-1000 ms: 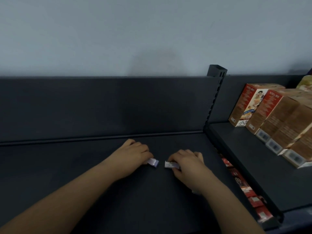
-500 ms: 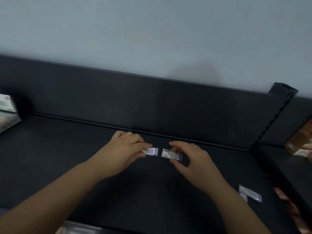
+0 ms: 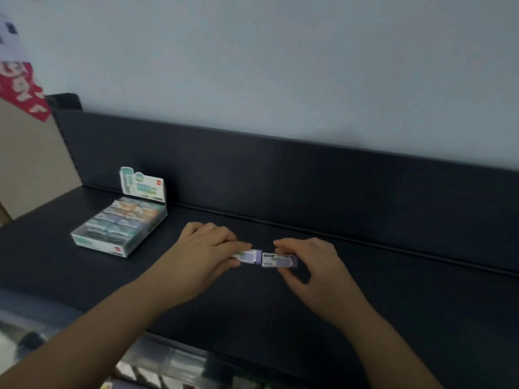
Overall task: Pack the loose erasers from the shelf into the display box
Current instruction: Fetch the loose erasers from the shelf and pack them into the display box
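1. Both hands were over the middle of the shelf [image 3: 393, 293], nearer its back edge than its front. Each held one eraser. The two erasers lay end to end, almost touching, with their long axes running left to right along the shelf.
2. The left hand [image 3: 202, 248] had its fingers [image 3: 224, 237] curled down around the left eraser [image 3: 250, 255], pinching it. Only the eraser's purple right end showed past the fingertips.
3. The right hand [image 3: 314, 265] pinched the right eraser [image 3: 278, 261] by its long sides, fingers [image 3: 292, 244] above and thumb below. Most of its printed sleeve was in view.
4. The display box [image 3: 98, 244] sat toward the shelf's back left corner, well apart from both hands and to their left. It was open-topped, set at a slant to the shelf edge, and packed with rows of wrapped erasers.
5. The left hand was the nearer one, so the carry would probably run leftward and slightly back, left eraser first. The blur hid any free slot in the box.
6. A header card [image 3: 143, 186] stood at the back of the box, printed in green and white with a small red logo. Its wording was too soft to read, as was the print on the eraser sleeves.
7. A red poster [image 3: 19, 88] with white characters hung beyond the shelf's left end, and it too seemed illegible.
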A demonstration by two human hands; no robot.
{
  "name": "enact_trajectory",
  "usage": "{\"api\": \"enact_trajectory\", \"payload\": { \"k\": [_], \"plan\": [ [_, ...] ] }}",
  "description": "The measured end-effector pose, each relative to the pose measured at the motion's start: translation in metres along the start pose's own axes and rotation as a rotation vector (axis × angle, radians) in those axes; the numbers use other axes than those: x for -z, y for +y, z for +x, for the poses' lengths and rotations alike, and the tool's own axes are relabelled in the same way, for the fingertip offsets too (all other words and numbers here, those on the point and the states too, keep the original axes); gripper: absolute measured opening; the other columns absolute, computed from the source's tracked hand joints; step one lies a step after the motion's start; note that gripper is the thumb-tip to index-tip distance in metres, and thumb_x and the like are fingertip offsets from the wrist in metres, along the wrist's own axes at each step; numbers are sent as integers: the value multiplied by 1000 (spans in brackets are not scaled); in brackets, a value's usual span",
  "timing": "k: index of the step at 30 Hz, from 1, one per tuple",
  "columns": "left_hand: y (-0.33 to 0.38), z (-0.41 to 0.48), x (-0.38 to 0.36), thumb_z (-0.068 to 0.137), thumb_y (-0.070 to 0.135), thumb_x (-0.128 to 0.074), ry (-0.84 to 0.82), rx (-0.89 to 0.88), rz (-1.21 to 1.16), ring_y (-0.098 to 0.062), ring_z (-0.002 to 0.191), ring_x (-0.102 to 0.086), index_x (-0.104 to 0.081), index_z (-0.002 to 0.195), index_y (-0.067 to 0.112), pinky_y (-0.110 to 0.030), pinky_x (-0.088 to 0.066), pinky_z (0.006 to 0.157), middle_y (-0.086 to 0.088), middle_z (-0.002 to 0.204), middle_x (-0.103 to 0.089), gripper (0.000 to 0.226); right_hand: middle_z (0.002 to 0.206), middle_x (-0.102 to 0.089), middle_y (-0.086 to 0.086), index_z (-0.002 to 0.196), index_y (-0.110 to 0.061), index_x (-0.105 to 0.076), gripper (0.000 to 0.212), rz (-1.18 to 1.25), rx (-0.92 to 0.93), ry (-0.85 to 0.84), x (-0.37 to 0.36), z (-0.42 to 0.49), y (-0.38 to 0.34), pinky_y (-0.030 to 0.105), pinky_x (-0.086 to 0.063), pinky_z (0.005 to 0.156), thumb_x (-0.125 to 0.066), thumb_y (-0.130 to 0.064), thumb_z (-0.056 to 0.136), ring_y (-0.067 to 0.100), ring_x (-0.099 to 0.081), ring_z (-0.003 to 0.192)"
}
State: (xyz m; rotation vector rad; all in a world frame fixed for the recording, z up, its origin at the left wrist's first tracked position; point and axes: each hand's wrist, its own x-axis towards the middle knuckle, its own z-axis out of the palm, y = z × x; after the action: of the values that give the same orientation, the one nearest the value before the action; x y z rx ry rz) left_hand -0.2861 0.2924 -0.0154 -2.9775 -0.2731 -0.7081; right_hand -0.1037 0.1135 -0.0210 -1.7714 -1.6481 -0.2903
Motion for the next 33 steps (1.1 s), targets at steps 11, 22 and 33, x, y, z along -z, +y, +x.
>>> {"api": "enact_trajectory", "payload": {
  "k": [11, 22, 33],
  "plan": [
    [-121, -66, 32, 95, 43, -36, -26, 9, 11, -7, 93, -49, -59, 123, 32, -29, -30, 84, 13, 103, -57, 38, 102, -62, -22, 120, -30, -58, 34, -28, -14, 9, -97, 64, -87, 34, -36, 98, -57, -33, 86, -1, -56, 94],
    [-149, -84, 30, 93, 41, -38, -13, 97, -11, -9, 95, -51, -60, 123, 32, -32, -36, 85, 13, 105, -57, 38, 104, -63, -23, 120, -32, -57, 35, -43, 12, -35, -120, 95, -99, 37, -38, 98, -59, -34, 85, -3, -56, 96],
    [-204, -107, 32, 92, 48, -33, -170, 247, -27, -9, 104, -51, -58, 119, 39, -29, -26, 86, 16, 110, -59, 38, 101, -63, -23, 119, -38, -55, 35, -132, 58, -238, -145, 133, -108, 33, -34, 94, -65, -32, 85, 1, -52, 96]
  ]
}}
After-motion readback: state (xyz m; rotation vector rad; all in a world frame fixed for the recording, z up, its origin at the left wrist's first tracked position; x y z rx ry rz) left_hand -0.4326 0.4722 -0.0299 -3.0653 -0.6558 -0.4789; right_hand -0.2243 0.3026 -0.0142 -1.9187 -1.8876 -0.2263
